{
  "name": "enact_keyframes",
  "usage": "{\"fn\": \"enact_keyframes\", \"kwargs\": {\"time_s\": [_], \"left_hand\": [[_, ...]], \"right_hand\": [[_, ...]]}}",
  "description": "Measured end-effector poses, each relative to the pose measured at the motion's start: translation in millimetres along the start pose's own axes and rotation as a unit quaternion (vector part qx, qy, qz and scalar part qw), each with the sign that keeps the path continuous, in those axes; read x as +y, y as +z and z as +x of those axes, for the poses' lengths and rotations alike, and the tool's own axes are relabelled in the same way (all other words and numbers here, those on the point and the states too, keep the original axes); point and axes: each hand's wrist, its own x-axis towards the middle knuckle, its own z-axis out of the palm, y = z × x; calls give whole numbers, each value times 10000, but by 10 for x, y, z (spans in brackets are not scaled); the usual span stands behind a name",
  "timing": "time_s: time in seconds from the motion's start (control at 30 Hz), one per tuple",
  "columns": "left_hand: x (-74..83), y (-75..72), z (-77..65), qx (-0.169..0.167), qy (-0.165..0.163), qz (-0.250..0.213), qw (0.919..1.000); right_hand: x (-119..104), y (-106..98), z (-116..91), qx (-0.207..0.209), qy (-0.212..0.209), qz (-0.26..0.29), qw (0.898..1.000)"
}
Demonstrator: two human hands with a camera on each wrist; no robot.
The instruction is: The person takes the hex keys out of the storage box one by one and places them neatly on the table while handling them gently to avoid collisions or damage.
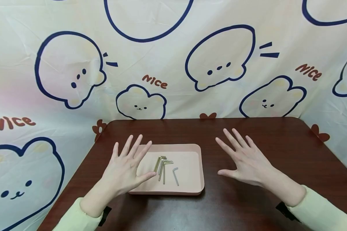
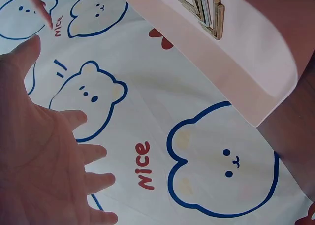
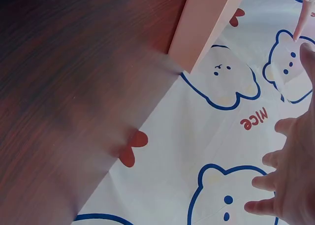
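Note:
My left hand [image 1: 122, 171] is held over the left side of a pink tray [image 1: 189, 152], fingers spread and holding nothing. Inside the tray lie several L-shaped hex keys [image 1: 164, 170], bunched together near my left thumb; some look gold, others silver. A single silver hex key [image 1: 175, 177] lies apart, to the right of the bunch. My right hand [image 1: 248, 165] hovers to the right of the tray with its fingers spread and nothing in it. In the left wrist view, part of the bunched hex keys [image 2: 209, 13] shows inside the tray, beyond the left palm [image 2: 39, 161].
The tray stands on a dark brown wooden table [image 1: 234, 208]. A pale cloth [image 1: 173, 64] printed with blue-outlined bears hangs behind the table's far edge and along its sides. Black straps [image 1: 287, 211] show at the sleeve cuffs.

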Motion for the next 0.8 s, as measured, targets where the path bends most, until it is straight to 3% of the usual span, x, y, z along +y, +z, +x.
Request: {"fn": "enact_keyframes", "kwargs": {"time_s": [0.57, 0.8], "left_hand": [[-91, -15, -4, -78, 13, -34, 10000], [-168, 17, 2, -242, -116, -384, 9989]], "right_hand": [[7, -11, 88, -313, 46, 104, 9994], [13, -13, 134, -375, -10, 128, 9992]]}}
